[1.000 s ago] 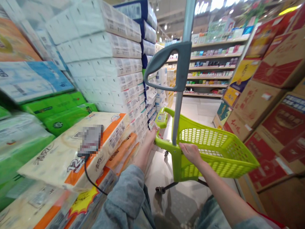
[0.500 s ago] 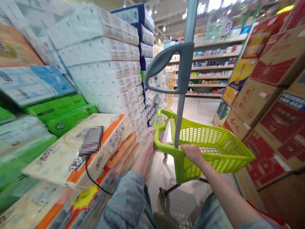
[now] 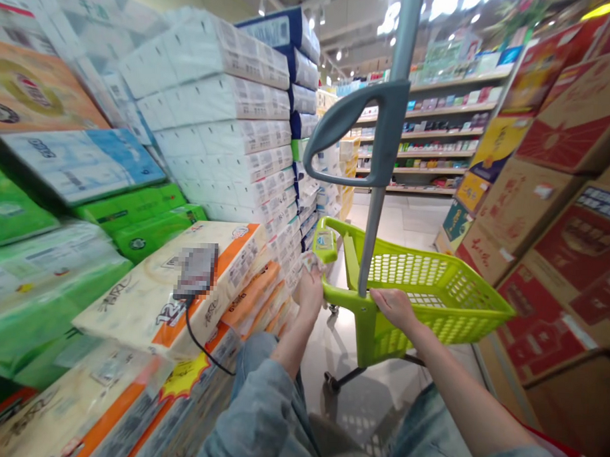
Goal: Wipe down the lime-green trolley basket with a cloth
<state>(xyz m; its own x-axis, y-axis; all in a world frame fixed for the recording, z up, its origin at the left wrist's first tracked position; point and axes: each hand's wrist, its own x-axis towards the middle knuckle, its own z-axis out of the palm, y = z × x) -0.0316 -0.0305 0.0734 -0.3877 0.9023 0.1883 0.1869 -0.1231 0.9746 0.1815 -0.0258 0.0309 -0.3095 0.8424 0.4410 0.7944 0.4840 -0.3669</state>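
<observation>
A lime-green shopping cart [image 3: 441, 263] with a perforated basket stands before me. My right hand [image 3: 395, 308] is closed around its near rim, just right of the grey pole. At the left part of the cart's handle [image 3: 335, 295], my left hand [image 3: 312, 282] is closed on a crumpled whitish cloth or tissue [image 3: 310, 261], pressed against the green bar; part of the bar is hidden by it. A grey loop-shaped grip [image 3: 358, 134] on a tall metal pole [image 3: 372, 247] rises from the near end of the cart.
Tissue packs [image 3: 203, 138] are stacked high on the left. A blurred device [image 3: 197, 271] with a black cable lies on a cream pack [image 3: 132, 299]. Cartons [image 3: 541, 197] line the right side. Stocked shelves [image 3: 433, 136] stand beyond the tiled floor [image 3: 410, 215].
My left hand has shifted along the handle with the cloth, its fingers now over the bar. My right hand keeps its hold. The whole view has moved slightly, so things sit further right.
</observation>
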